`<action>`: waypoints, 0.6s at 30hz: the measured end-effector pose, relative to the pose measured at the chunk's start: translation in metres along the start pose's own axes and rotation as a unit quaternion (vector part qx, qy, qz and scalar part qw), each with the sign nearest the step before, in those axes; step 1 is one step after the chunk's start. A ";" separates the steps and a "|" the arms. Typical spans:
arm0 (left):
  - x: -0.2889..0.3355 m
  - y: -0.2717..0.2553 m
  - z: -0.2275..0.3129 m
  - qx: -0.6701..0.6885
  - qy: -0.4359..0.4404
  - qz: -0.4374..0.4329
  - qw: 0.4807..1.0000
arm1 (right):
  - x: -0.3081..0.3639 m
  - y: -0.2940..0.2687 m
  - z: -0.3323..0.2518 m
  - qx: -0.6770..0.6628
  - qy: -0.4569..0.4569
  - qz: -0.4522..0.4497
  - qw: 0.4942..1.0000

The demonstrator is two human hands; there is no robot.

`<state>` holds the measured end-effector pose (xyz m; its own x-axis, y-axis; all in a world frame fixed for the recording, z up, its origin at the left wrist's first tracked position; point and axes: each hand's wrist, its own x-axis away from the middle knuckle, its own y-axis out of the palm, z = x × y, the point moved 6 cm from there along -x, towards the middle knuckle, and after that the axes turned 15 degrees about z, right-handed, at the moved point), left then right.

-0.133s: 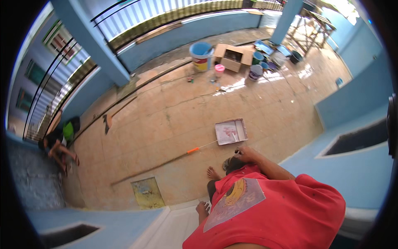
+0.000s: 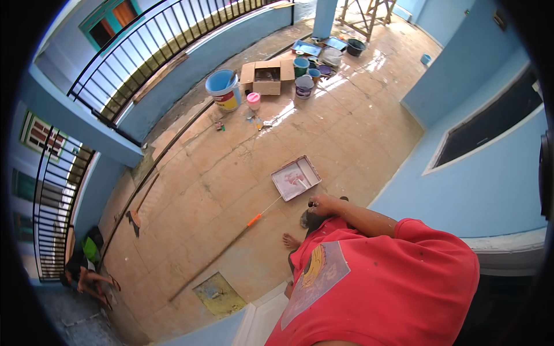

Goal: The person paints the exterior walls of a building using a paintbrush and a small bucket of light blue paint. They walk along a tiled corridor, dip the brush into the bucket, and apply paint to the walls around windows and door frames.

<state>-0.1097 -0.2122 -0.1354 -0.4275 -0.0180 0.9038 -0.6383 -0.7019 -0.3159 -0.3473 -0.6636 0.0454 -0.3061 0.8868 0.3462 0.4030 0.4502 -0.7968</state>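
My right hand (image 2: 324, 204) is in front of my body at the end of a bent arm. Its fingers are curled round something small and dark that I cannot make out. Only a sliver of my left hand (image 2: 288, 290) shows beside the red shirt; its fingers are hidden. On the floor just ahead of my right hand lies a paint tray (image 2: 281, 180) smeared with pinkish-white paint. A paint roller with an orange grip (image 2: 254, 220) rests with its head in the tray. Its long pole (image 2: 210, 263) stretches over the tiles toward the lower left.
A large paint bucket (image 2: 223, 92), a cardboard box (image 2: 266, 86), a pink-lidded tub (image 2: 253, 101) and several small pails stand at the back. A long-handled tool (image 2: 134, 218) lies on the left. Another person (image 2: 92, 279) sits at far left. A blue wall (image 2: 398, 199) rises on the right.
My view has turned, so the bucket, box and tray sit further left in the picture. My left hand, whose fingers showed before, is now almost hidden by the shirt.
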 end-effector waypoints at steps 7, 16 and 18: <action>-0.001 0.039 0.093 -0.094 0.061 -0.008 0.994 | 0.023 -0.027 0.092 -0.084 0.126 0.034 0.988; -0.023 0.110 0.232 -0.012 0.117 0.076 0.990 | -0.002 -0.036 0.233 -0.232 0.312 0.041 0.920; -0.021 0.164 0.244 -0.008 0.111 0.058 0.992 | -0.012 -0.039 0.282 -0.189 0.300 0.113 0.928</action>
<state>-0.0490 -0.5012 -0.1360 -0.6277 0.0609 0.7760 -0.5860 -0.6932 -0.4196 -0.6028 -0.7212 -0.0670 0.3122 0.8104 0.4958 0.7076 0.1498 -0.6905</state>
